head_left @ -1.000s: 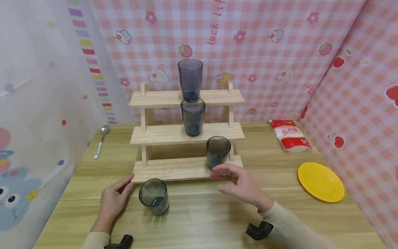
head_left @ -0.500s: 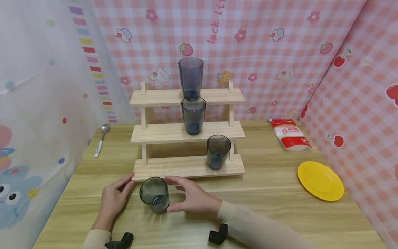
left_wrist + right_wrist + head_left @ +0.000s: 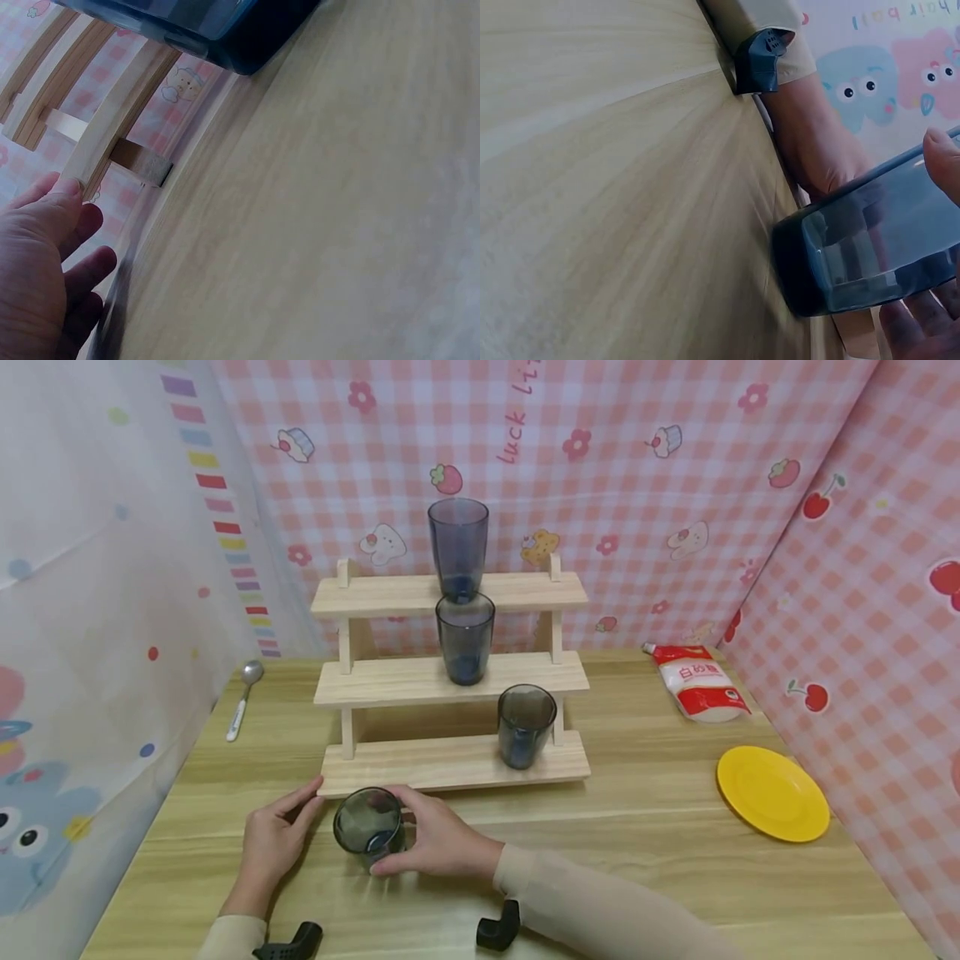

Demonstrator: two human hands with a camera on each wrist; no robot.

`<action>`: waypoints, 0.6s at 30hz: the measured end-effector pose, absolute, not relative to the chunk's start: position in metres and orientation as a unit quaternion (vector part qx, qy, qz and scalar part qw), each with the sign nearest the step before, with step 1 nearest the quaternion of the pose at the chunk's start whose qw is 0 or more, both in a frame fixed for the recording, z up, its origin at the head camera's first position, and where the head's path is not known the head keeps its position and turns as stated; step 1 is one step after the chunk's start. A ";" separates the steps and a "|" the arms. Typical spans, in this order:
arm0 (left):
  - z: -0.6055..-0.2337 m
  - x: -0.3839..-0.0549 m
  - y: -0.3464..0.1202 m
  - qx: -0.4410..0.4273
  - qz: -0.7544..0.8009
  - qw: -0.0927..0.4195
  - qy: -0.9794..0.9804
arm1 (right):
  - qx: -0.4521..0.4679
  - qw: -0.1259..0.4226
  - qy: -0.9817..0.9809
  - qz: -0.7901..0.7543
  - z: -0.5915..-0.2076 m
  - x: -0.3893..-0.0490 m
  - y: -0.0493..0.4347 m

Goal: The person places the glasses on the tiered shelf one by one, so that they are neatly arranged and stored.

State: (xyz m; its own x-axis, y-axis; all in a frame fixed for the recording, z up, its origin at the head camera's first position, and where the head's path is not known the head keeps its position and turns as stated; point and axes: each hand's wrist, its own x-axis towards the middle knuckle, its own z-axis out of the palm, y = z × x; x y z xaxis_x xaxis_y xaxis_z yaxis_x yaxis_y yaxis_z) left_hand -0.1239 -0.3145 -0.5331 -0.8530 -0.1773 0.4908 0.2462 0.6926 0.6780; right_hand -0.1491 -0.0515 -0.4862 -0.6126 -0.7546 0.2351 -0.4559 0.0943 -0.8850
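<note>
My right hand (image 3: 450, 842) grips a smoky grey drinking glass (image 3: 362, 827) from its right side, thumb in front and fingers behind. In the right wrist view the glass (image 3: 877, 240) shows its thick dark base close over the table. At the lower left corner of a three-tier wooden shelf (image 3: 420, 767), my left hand (image 3: 272, 842) pinches the end of the bottom board between thumb and forefinger; its other fingers are loosely bent in the left wrist view. Upright glasses stand one per tier: top glass (image 3: 458, 547), middle glass (image 3: 466, 643), bottom glass (image 3: 527, 727) toward the right end.
A spoon (image 3: 244, 697) with a white handle lies left of the shelf. To the right are a red and white sugar bag (image 3: 697, 683) and a yellow plate (image 3: 774, 795). Patterned cloth (image 3: 720, 485) hangs behind the wooden table (image 3: 637, 777).
My right hand has moved left from near the bottom-tier glass to the front glass and closed round it. That glass has shifted slightly. My left hand stays at the shelf corner.
</note>
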 end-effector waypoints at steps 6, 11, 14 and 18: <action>-0.532 -0.123 -0.314 -0.021 -0.397 0.275 -0.875 | -0.414 0.143 0.718 -0.541 -0.479 -0.148 -0.049; -0.532 -0.123 -0.314 -0.020 -0.399 0.278 -0.874 | -0.419 0.117 0.707 -0.558 -0.461 -0.155 -0.045; -0.532 -0.123 -0.315 -0.022 -0.399 0.276 -0.874 | -0.402 0.107 0.712 -0.566 -0.442 -0.164 -0.042; -0.532 -0.123 -0.314 -0.015 -0.397 0.266 -0.878 | -0.361 0.111 0.719 -0.583 -0.430 -0.182 -0.041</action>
State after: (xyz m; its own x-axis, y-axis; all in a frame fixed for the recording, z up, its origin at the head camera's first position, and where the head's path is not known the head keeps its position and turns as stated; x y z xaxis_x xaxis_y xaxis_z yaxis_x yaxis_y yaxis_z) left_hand -0.1231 -0.3142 -0.5316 -0.8576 -0.1850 0.4799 0.2376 0.6850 0.6887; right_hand -0.1818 -0.0415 -0.4304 -0.7141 -0.6489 0.2625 -0.3906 0.0582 -0.9187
